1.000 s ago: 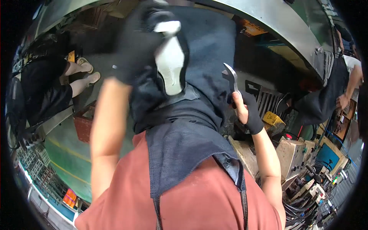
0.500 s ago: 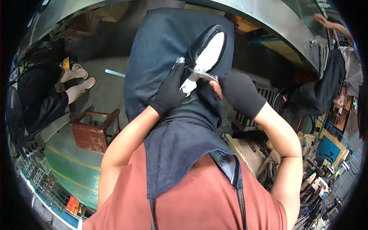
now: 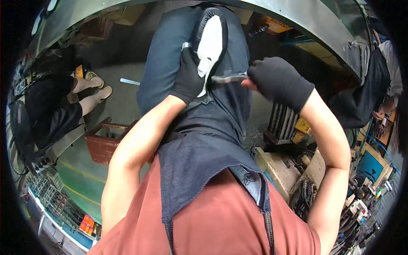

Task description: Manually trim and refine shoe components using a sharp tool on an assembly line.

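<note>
On my lap lies a black shoe upper (image 3: 197, 32), sole side up, its toe pointing away from me. A white insole (image 3: 212, 38) covers its underside, and the black edge is gathered in pleats round the toe. My left hand (image 3: 188, 74), in a black fingerless glove, closes on the shoe's left side; silvery wrap shows on one fingertip. Loose white material hangs at the heel end. To the right of the shoe, my right hand (image 3: 274, 78), also gloved in black, grips metal pincers (image 3: 229, 78). Their blurred head points left at the heel, just apart from it.
A metal bench edge (image 3: 289, 19) curves across the far side. A wooden stool (image 3: 106, 142) stands at left, near a seated person's legs (image 3: 91, 102). On the right are a dark slatted rack (image 3: 280, 123), a worn machine (image 3: 280, 170) and another person's dark clothing (image 3: 359, 104).
The shoe has turned more upright and shifted away and left with my left hand. My right hand has pulled the pincers off the shoe, to the right.
</note>
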Demonstrator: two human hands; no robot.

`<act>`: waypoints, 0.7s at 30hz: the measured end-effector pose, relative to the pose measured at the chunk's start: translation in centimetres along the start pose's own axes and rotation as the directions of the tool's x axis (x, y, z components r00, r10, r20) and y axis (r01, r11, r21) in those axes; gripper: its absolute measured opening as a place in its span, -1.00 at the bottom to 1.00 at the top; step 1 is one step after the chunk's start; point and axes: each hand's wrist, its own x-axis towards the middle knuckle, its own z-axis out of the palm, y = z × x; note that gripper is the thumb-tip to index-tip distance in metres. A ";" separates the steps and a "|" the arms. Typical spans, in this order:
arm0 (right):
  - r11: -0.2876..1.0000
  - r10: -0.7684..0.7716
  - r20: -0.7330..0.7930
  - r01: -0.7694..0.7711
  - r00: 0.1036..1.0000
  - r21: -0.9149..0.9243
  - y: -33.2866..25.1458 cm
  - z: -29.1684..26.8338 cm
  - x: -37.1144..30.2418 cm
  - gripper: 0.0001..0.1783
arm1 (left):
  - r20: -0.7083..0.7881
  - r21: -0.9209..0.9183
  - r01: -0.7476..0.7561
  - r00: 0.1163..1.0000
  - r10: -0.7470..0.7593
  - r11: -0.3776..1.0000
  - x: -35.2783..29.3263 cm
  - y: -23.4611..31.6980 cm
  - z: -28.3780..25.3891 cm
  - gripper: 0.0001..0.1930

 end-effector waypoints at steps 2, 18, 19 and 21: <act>0.994 0.107 0.218 -0.101 0.970 -0.035 -5.5 -2.6 0.6 -0.50 | 0.050 0.024 0.064 0.997 -0.065 0.998 0.6 -1.8 -0.4 -0.19; 0.276 0.200 0.280 -0.328 0.939 0.904 2.4 5.3 0.3 -0.44 | 0.661 -0.472 0.720 0.671 -0.336 0.509 5.1 3.3 -3.6 -0.42; 0.106 0.218 0.371 -0.400 0.903 0.910 1.8 3.8 0.3 -0.47 | 0.649 -0.415 0.698 0.676 -0.347 0.583 5.2 3.7 -3.7 -0.43; -0.167 0.155 0.448 -0.423 0.881 0.890 0.5 2.8 0.9 -0.51 | 0.653 -0.461 0.707 0.679 -0.334 0.536 4.9 1.8 -2.6 -0.43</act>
